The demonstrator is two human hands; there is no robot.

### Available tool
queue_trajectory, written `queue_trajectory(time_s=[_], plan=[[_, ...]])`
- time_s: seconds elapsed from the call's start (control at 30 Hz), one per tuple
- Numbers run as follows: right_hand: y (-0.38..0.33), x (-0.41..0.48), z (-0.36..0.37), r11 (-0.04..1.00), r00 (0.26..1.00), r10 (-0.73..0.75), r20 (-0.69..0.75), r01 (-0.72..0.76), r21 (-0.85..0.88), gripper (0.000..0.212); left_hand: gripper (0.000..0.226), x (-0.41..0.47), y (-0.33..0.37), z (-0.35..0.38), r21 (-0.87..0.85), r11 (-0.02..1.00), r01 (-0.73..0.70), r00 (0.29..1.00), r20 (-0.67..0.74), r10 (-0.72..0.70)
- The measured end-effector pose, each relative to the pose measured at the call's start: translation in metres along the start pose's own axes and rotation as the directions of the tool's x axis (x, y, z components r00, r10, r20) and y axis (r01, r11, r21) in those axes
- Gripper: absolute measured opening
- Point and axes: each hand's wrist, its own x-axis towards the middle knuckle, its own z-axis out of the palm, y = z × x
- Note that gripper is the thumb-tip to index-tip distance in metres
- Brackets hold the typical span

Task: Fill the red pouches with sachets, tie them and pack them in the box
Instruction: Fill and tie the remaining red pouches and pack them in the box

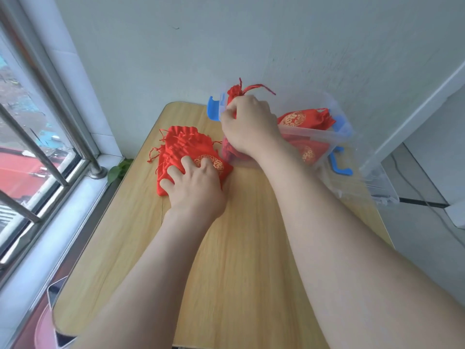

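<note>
As left hand (196, 190) presses pouches (181, 144), right hand (249, 124) grips tied pouch (232, 91)

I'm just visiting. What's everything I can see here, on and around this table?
flat pouches: a pile, red with gold print, table's left side
tied pouch: one, red, at the box's left end
packed pouches: at least two, red and gold, inside the box
box: one, clear with three blue latches, table's far right
table: one, light wood
leaves: few, green, by the windowsill
left hand: one, rests on the flat pouches
right hand: one, grips the tied pouch
</note>
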Motion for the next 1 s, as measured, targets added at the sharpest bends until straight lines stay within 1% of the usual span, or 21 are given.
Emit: queue_trajectory(time_s=[0.07, 0.17, 0.2, 0.23, 0.3, 0.33, 0.37, 0.4, 0.43, 0.47, 0.53, 0.6, 0.63, 0.7, 0.77, 0.83, 0.9, 0.97, 1.0], plan=[[-0.002, -0.003, -0.002, 1.000, 0.999, -0.026, 0.020, 0.026, -0.010, 0.030, 0.042, 0.000, 0.001, -0.001, -0.010, 1.000, 0.011, 0.999, -0.039, -0.011], [-0.002, -0.009, -0.006, 0.992, 0.991, -0.128, 0.025, 0.128, 0.017, 0.040, 0.044, 0.000, 0.004, -0.004, -0.037, 0.999, 0.031, 0.995, -0.094, -0.035], [-0.002, -0.012, -0.005, 0.986, 0.986, -0.168, -0.021, 0.168, -0.009, 0.045, 0.043, -0.001, 0.004, -0.004, -0.049, 0.998, 0.040, 0.994, -0.097, -0.045], [-0.002, -0.016, -0.003, 0.978, 0.973, -0.207, -0.105, 0.203, -0.043, 0.047, 0.040, -0.001, 0.004, -0.005, -0.062, 0.997, 0.047, 0.994, -0.091, -0.053], [-0.001, -0.029, 0.000, 0.967, 0.906, -0.254, -0.340, 0.242, -0.078, 0.041, 0.029, -0.001, 0.002, -0.007, -0.065, 0.996, 0.058, 0.995, -0.076, -0.063], [0.000, -0.038, 0.001, 0.967, 0.864, -0.247, -0.439, 0.252, -0.047, 0.035, 0.026, -0.001, 0.002, -0.008, -0.052, 0.997, 0.063, 0.995, -0.073, -0.067], [0.002, -0.048, 0.003, 0.965, 0.834, -0.225, -0.503, 0.262, 0.002, 0.033, 0.024, -0.002, 0.001, -0.009, -0.032, 0.997, 0.068, 0.995, -0.072, -0.070], [0.005, -0.057, 0.005, 0.962, 0.826, -0.196, -0.529, 0.266, 0.059, 0.032, 0.021, -0.003, 0.001, -0.010, -0.019, 0.997, 0.072, 0.994, -0.080, -0.073], [0.009, -0.067, 0.008, 0.960, 0.839, -0.154, -0.521, 0.252, 0.123, 0.031, 0.015, -0.004, 0.002, -0.011, -0.021, 0.997, 0.069, 0.993, -0.097, -0.071], [0.013, -0.076, 0.009, 0.958, 0.863, -0.100, -0.495, 0.217, 0.185, 0.029, 0.010, -0.005, 0.003, -0.012, -0.029, 0.998, 0.061, 0.990, -0.123, -0.064], [0.020, -0.091, 0.013, 0.943, 0.914, 0.036, -0.405, 0.102, 0.315, 0.024, 0.004, -0.004, 0.002, -0.011, -0.050, 0.998, 0.041, 0.981, -0.190, -0.050], [0.027, -0.106, 0.010, 0.890, 0.942, 0.201, -0.269, -0.061, 0.451, 0.025, 0.011, -0.005, 0.004, -0.012, -0.107, 0.994, 0.003, 0.974, -0.226, -0.027], [0.031, -0.112, 0.006, 0.850, 0.941, 0.277, -0.195, -0.145, 0.507, 0.027, 0.011, -0.007, 0.007, -0.012, -0.158, 0.987, -0.018, 0.971, -0.240, -0.020], [0.038, -0.122, -0.001, 0.734, 0.921, 0.388, -0.046, -0.279, 0.619, 0.030, 0.005, -0.012, 0.012, -0.012, -0.250, 0.967, -0.049, 0.957, -0.288, -0.025], [0.041, -0.130, -0.009, 0.596, 0.893, 0.445, 0.071, -0.354, 0.721, 0.031, 0.009, -0.019, 0.019, -0.011, -0.307, 0.945, -0.115, 0.931, -0.364, -0.005], [0.042, -0.134, -0.013, 0.492, 0.870, 0.474, 0.136, -0.390, 0.778, 0.028, 0.017, -0.025, 0.025, -0.007, -0.350, 0.908, -0.228, 0.896, -0.442, 0.055], [0.044, -0.137, -0.014, 0.380, 0.827, 0.531, 0.184, -0.427, 0.821, 0.022, 0.025, -0.025, 0.028, -0.001, -0.389, 0.858, -0.335, 0.863, -0.493, 0.113], [0.054, -0.142, -0.017, 0.215, 0.767, 0.585, 0.262, -0.459, 0.862, 0.016, 0.031, -0.027, 0.037, 0.004, -0.412, 0.805, -0.426, 0.837, -0.518, 0.178], [0.060, -0.144, -0.018, 0.117, 0.743, 0.592, 0.311, -0.462, 0.879, 0.018, 0.032, -0.029, 0.041, 0.005, -0.428, 0.778, -0.460, 0.827, -0.525, 0.200]])
